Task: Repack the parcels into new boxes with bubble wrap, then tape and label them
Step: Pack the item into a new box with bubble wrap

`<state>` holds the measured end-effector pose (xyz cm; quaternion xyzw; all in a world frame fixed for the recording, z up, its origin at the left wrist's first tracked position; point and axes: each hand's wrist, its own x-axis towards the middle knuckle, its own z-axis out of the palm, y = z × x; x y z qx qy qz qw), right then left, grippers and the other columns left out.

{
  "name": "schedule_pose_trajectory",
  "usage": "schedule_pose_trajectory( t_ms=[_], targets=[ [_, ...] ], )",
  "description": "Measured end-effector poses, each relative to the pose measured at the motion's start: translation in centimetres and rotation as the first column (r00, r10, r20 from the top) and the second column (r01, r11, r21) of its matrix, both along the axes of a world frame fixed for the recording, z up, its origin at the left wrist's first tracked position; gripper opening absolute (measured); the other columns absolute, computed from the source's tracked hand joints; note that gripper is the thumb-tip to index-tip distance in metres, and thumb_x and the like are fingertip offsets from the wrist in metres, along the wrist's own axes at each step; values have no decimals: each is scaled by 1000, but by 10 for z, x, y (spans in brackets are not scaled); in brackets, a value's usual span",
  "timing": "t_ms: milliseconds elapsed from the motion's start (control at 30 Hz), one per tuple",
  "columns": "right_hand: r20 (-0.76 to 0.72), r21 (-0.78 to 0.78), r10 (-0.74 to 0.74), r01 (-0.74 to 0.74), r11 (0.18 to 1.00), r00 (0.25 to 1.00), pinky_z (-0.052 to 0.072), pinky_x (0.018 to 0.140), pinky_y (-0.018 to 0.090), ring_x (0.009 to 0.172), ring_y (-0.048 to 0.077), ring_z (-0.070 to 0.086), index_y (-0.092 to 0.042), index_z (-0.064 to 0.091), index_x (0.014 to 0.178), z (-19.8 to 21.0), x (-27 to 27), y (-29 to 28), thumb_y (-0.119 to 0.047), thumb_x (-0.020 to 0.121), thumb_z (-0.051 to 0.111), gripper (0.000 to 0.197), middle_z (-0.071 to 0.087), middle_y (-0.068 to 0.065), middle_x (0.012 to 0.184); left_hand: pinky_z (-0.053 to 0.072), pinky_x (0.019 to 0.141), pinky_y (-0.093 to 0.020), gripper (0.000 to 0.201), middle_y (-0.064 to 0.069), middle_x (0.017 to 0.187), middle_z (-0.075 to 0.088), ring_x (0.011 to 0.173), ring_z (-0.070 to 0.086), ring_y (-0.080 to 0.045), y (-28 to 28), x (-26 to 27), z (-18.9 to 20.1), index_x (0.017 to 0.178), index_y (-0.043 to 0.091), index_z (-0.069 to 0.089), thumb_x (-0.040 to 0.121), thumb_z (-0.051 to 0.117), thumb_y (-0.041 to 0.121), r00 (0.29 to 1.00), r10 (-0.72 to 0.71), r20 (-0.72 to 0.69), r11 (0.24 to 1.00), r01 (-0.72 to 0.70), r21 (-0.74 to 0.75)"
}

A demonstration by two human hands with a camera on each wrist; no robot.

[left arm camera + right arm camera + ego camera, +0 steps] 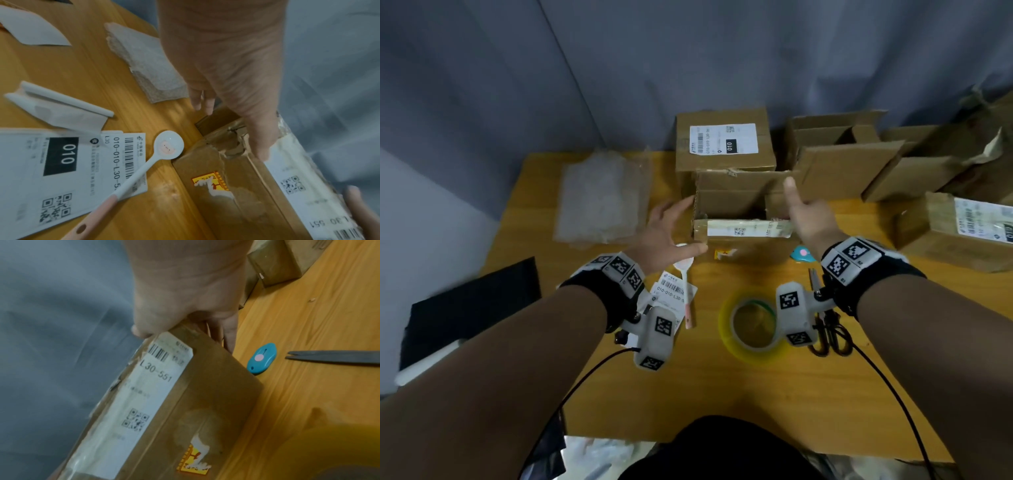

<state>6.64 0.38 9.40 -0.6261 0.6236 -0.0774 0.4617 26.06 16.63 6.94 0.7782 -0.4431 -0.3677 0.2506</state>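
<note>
Opened box [739,219] sits mid-surface [722,394], left hand [664,236] and right hand [804,212] flanking it, fingers spread straight against its sides, spoon [686,274] beside.

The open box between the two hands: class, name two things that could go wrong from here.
1. The spoon lies touching the open box's near left corner; shifting the box could knock it along the table.
2. The left hand and right hand touch only the ends, and the top edge is torn, so the cardboard may rip further.
</note>
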Motion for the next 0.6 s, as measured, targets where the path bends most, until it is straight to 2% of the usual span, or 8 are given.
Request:
schedule_pose_trajectory(
  t_ms=[100,133,200,233,333,467,533,600],
  targets=[
    [108,167,19,-37,985,994,43,100,45,115,26,51,-14,51,129,2,-10,2,-78,77,46,83,54,6,129,38,106,-39,93,10,145,38,128,43,-12,-5,-9,3,146,47,10,75,69,56,987,1,-161,1000,1,15],
    [134,202,23,-50,978,991,44,101,48,116,25,50,-17,53,125,1,-12,2,-69,80,55,69,53,3,129,39,105,-36,92,12,141,41,124,43,-8,-7,-13,2,148,39,9,78,66,57,982,5,-189,999,1,32],
    [159,212,16,-50,976,987,46,97,45,114,23,50,-20,53,111,0,-17,1,-39,84,69,36,55,-3,114,41,104,-39,97,11,139,45,121,49,-10,-9,-23,5,148,36,12,71,54,77,983,45,-178,998,-35,58],
    [175,202,1,-37,979,984,48,93,43,112,23,50,-21,51,108,2,-18,1,-29,84,72,33,53,-6,105,42,102,-38,97,9,133,52,116,54,-11,-11,-27,8,147,34,17,69,48,83,989,65,-130,997,-57,59],
    [214,203,-22,-22,979,976,51,91,43,106,21,52,-22,40,123,9,-25,0,-23,81,75,55,49,-7,100,44,83,-27,71,11,101,61,95,59,-11,-11,-38,24,141,22,33,87,43,65,982,94,164,995,-90,-30],
    [279,165,-13,-35,986,960,45,101,48,122,24,48,-29,20,146,20,-37,-5,-29,75,80,93,46,3,133,54,83,-37,62,9,99,68,91,67,-16,-6,-48,38,133,27,39,86,40,67,960,132,245,970,-74,-233],
    [325,172,-81,26,985,942,46,101,46,115,20,49,-26,29,144,29,-44,-9,-30,77,78,83,48,-2,123,56,76,-41,57,4,91,70,82,68,-18,-10,-50,41,125,26,45,86,35,66,952,178,248,935,-85,-345],
    [360,204,-156,86,975,920,48,98,44,103,15,49,-24,47,128,41,-53,-13,-32,82,73,53,51,-6,109,55,68,-42,50,3,74,68,70,66,-19,-17,-56,50,112,22,51,89,30,62,945,213,248,892,-85,-444]
  ],
)
